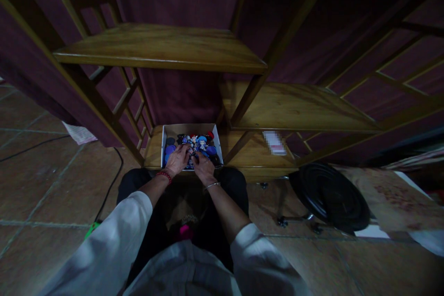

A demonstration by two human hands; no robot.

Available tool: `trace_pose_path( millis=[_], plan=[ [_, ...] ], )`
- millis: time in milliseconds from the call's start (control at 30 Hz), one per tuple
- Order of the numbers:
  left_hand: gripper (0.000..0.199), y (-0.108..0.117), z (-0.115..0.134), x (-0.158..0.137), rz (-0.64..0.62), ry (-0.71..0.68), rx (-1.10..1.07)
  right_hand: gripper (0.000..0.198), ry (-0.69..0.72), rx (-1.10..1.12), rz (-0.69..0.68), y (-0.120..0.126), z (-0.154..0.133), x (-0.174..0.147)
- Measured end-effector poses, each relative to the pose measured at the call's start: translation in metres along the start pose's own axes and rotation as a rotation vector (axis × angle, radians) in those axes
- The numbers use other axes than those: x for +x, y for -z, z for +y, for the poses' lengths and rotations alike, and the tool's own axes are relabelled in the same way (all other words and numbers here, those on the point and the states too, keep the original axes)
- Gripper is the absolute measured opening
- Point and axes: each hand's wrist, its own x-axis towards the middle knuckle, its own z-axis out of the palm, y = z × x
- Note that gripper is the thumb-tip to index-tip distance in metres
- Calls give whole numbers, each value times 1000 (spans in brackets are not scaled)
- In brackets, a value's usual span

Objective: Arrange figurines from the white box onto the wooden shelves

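Observation:
A shallow white-edged cardboard box (218,141) sits on the lowest wooden shelf, holding several small colourful cartoon figures and round blue-purple pieces. My left hand (178,159) reaches over the front edge into the box, its fingers bent among the figures. Close on its right, my right hand (204,168) is also in the box, fingers curled in. The fingertips of both hands come near each other over a small dark-and-white item, too small to make out. Just beyond my right hand lies a blue-haired figure (203,142).
Above the box runs a wooden shelf board (159,48), with another board (305,108) to the right. A pale blurred packet (274,142) lies on the low shelf. A black round stool (329,196) stands at right. On the left, a black cable (113,185) crosses the tiled floor.

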Motion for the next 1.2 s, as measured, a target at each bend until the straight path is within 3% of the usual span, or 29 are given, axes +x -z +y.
trace_pose_path(
  millis=[233,733,967,1200],
  plan=[
    [46,-1,-2,0,-17,14,-8,30,-46,34,47,0,0,2],
    [35,-5,-4,4,41,-116,82,30,-42,114,92,-2,5,4],
    [35,-6,-1,5,30,-90,161,29,10,73,48,-1,6,6],
    [31,-6,0,5,37,-110,211,27,66,167,82,0,11,12]
  ],
)
